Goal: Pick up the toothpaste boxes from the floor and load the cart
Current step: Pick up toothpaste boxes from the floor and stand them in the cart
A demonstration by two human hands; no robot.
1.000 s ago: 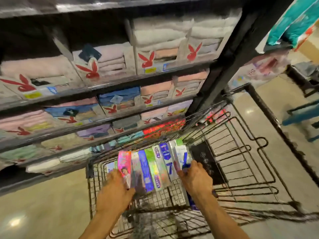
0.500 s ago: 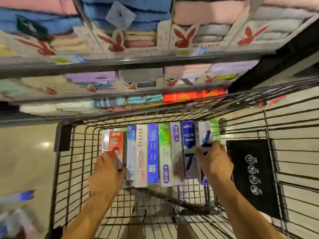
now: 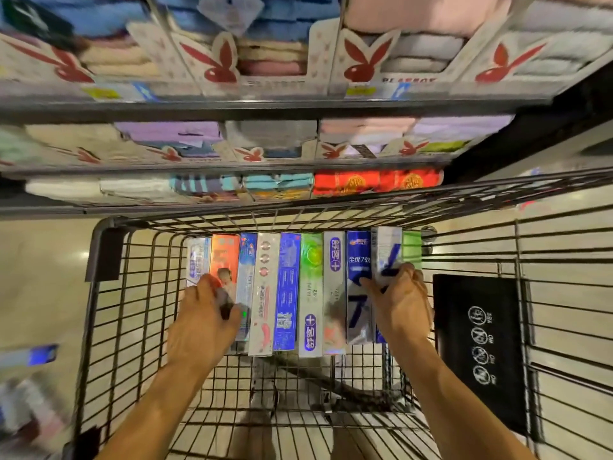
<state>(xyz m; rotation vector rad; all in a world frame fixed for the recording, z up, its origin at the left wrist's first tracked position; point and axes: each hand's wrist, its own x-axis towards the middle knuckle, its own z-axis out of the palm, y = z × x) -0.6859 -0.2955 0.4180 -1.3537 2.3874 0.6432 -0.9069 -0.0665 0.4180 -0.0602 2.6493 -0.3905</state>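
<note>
A row of several toothpaste boxes (image 3: 287,293) lies side by side inside the black wire cart (image 3: 109,327), against its far wall. My left hand (image 3: 202,323) grips the left end of the row, fingers curled over the orange box (image 3: 224,260) and its neighbours. My right hand (image 3: 399,307) grips the right end, fingers wrapped over a white-and-blue box (image 3: 386,250) with a green box (image 3: 412,249) beside it. Both arms reach down into the cart.
Shelves of folded towels (image 3: 265,61) in display cartons rise just behind the cart. A black plastic panel (image 3: 481,353) hangs on the cart's right side. More boxes (image 3: 33,356) lie blurred on the tiled floor at the lower left.
Both hands have carried the row of boxes down and forward into the cart, to its far wall. The view has tilted down and closer to the cart.
</note>
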